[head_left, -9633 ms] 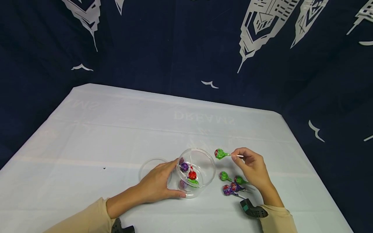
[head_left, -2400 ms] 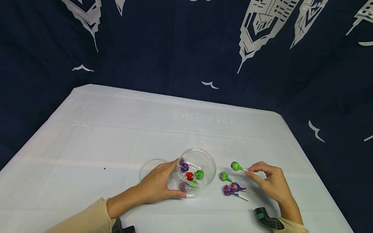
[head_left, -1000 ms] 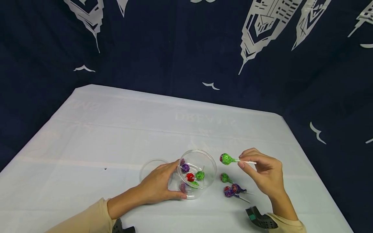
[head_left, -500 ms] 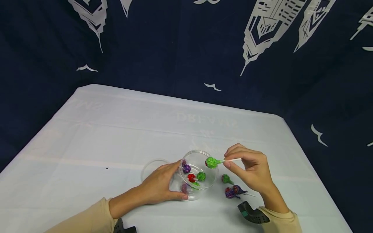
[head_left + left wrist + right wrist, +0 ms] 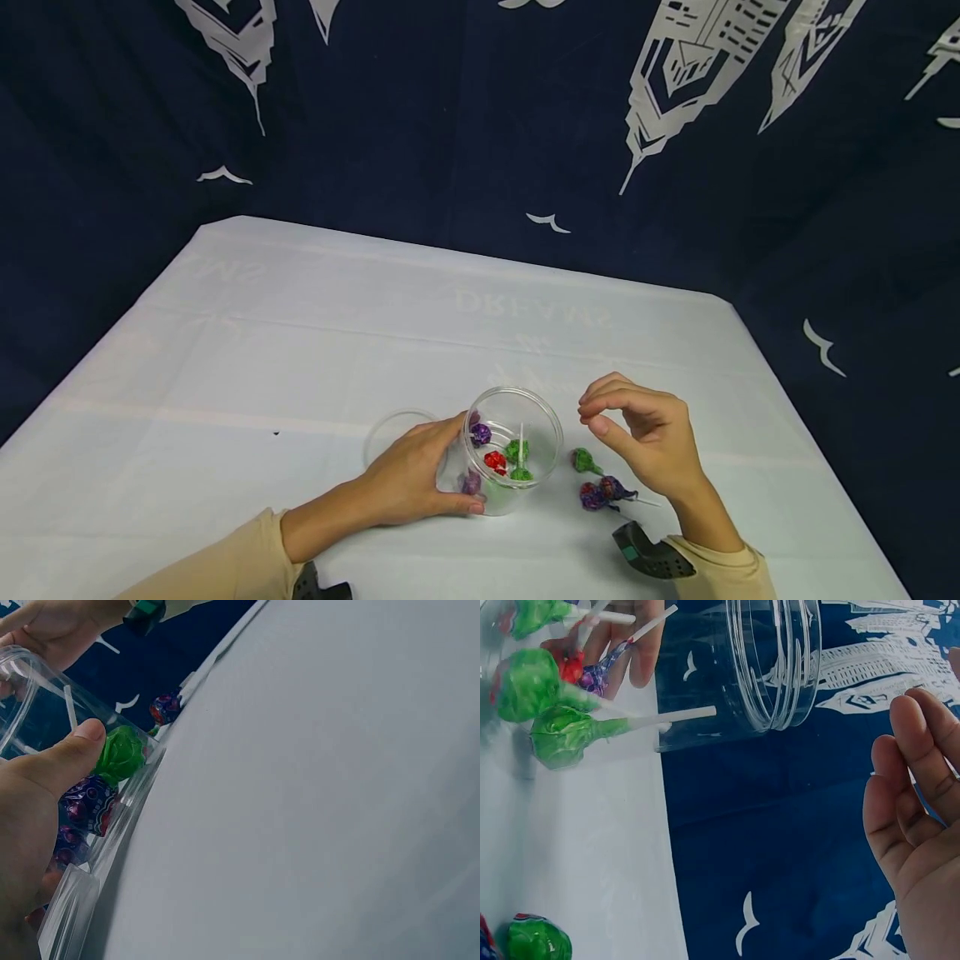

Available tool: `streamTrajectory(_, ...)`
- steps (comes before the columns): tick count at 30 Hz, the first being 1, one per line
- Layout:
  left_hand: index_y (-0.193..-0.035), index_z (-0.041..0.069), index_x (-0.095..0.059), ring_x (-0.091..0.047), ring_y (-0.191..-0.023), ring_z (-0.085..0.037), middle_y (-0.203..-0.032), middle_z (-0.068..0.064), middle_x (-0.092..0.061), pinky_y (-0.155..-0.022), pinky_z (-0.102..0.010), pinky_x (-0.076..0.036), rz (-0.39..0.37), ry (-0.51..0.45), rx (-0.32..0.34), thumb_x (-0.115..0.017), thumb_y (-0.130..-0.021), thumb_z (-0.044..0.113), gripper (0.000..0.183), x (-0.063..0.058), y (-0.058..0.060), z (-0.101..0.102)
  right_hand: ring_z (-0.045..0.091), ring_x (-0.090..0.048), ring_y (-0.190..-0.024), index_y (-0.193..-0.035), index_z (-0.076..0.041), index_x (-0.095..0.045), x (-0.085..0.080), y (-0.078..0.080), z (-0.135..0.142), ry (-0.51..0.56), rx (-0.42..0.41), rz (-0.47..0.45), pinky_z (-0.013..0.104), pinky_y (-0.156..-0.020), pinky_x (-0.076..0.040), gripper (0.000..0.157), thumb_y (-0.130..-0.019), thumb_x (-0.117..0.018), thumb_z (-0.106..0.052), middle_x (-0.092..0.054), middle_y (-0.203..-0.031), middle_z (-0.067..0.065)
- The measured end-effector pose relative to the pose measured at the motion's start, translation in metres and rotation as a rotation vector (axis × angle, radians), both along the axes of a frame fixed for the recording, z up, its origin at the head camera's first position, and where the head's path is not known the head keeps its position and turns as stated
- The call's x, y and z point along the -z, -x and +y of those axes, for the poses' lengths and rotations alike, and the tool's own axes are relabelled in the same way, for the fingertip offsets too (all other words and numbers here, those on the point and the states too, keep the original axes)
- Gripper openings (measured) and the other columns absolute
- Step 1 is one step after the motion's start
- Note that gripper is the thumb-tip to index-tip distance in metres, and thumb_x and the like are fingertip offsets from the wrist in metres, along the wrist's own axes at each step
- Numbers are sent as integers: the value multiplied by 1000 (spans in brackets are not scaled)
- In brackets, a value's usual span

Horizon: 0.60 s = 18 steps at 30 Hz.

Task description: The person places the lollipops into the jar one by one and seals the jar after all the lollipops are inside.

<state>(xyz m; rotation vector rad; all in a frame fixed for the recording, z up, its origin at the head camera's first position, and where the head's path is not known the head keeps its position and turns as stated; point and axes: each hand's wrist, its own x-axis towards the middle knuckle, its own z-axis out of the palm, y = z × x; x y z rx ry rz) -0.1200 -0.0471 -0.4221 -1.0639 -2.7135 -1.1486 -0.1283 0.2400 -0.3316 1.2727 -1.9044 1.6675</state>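
Observation:
My left hand grips the side of a clear plastic jar standing on the table, fingers behind it and thumb at the near side. Inside lie several wrapped lollipops: green, red and purple. A green lollipop has its white stick toward the jar's mouth in the right wrist view. My right hand hovers just right of the rim, holding nothing, its fingers loosely bent and thumb apart. Below it on the table lie a green lollipop and two purple-red lollipops.
A round clear lid lies left of the jar, partly behind my left hand. White cloth covers the table. A dark blue printed curtain hangs behind it. A black wrist device sits by my right sleeve.
My right hand carried a green lollipop left to the jar and let it go inside. Earlier, another green one went in too. My left hand keeps its grip on the jar.

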Motion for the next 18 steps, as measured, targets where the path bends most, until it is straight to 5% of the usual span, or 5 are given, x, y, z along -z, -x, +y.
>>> streamTrajectory(18, -151, 3, -35, -48, -133, -24, -145, -9, -51, -112, -46, -35, -3, 7, -1, -80, -74, 59, 106, 1, 1, 0, 23, -60, -88, -93, 9, -70, 14, -6, 12, 35, 64, -39, 26, -82, -52, 5, -89, -68, 6, -69, -88, 13)
